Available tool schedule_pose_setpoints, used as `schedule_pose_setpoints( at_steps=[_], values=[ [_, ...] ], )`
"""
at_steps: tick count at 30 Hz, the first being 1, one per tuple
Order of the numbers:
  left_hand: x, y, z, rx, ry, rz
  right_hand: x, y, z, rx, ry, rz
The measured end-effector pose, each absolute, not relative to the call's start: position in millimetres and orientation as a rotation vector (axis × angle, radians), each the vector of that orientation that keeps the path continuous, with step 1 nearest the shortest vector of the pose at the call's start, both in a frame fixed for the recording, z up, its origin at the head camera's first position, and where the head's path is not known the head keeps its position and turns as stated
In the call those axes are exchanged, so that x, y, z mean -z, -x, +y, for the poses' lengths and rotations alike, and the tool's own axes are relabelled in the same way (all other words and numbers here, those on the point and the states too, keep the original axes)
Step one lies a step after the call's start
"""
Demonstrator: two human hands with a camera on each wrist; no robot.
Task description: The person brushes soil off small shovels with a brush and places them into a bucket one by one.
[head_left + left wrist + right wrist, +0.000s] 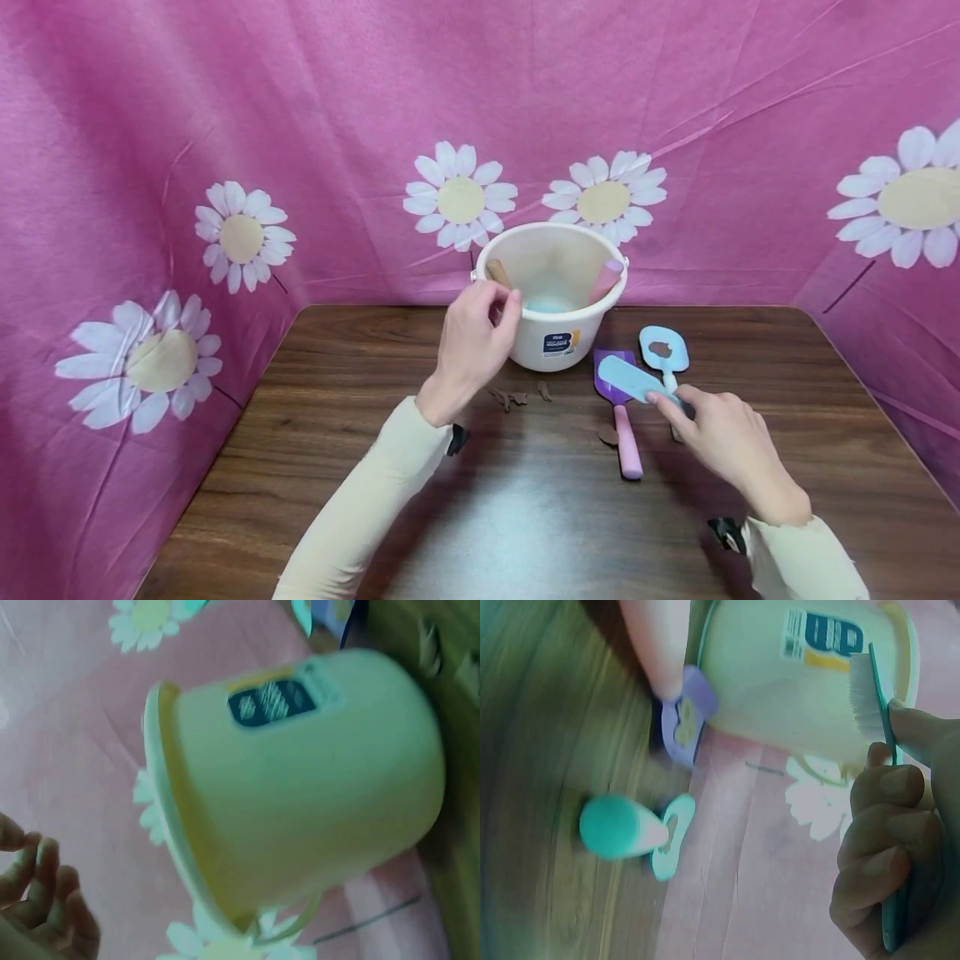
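Observation:
My right hand (723, 437) grips a light blue brush (626, 377) by its handle; the right wrist view shows its white bristles (865, 694). Under the brush lies a purple toy shovel (604, 385) with a pink handle, and a light blue shovel (676, 339) lies beyond it. My left hand (476, 337) is at the near left rim of a cream bucket (551, 343). Its fingers are curled, thumb near the index finger, with nothing visible between them. Inside the bucket are a pink handle (604, 283) and a brown piece (497, 272).
Dry brown bits (510, 398) lie on the wooden table (360, 392) before the bucket, and another brown bit (608, 437) lies left of the pink handle. Pink cloth (352, 100) with printed daisies hangs behind and at both sides.

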State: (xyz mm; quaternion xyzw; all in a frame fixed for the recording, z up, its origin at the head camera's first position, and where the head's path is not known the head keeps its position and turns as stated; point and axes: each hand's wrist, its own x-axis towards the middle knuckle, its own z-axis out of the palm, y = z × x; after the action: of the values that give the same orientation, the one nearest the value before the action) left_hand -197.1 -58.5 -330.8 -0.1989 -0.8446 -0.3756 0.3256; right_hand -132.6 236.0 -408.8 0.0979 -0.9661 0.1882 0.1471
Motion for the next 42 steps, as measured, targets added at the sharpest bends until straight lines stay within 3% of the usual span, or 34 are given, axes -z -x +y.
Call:
schedule_pose_setpoints(
  at_steps=[7,12,24,34,42],
  values=[
    [363,184,-47,1.169,0.547,-2.653,408,131,253,-0.561,-0.215,-2.784],
    [395,167,-26,1.551,0.603,-3.097,411,129,259,-0.573,-0.192,-2.779],
    [456,132,34,2.533,0.205,-3.001,412,126,260,-0.613,-0.167,-2.786],
    [465,125,59,2.346,-0.053,-2.964,412,128,257,-0.619,-0.167,-2.810],
    [463,126,68,1.977,0.000,-3.062,413,129,258,-0.618,-0.171,-2.810]
  ],
)
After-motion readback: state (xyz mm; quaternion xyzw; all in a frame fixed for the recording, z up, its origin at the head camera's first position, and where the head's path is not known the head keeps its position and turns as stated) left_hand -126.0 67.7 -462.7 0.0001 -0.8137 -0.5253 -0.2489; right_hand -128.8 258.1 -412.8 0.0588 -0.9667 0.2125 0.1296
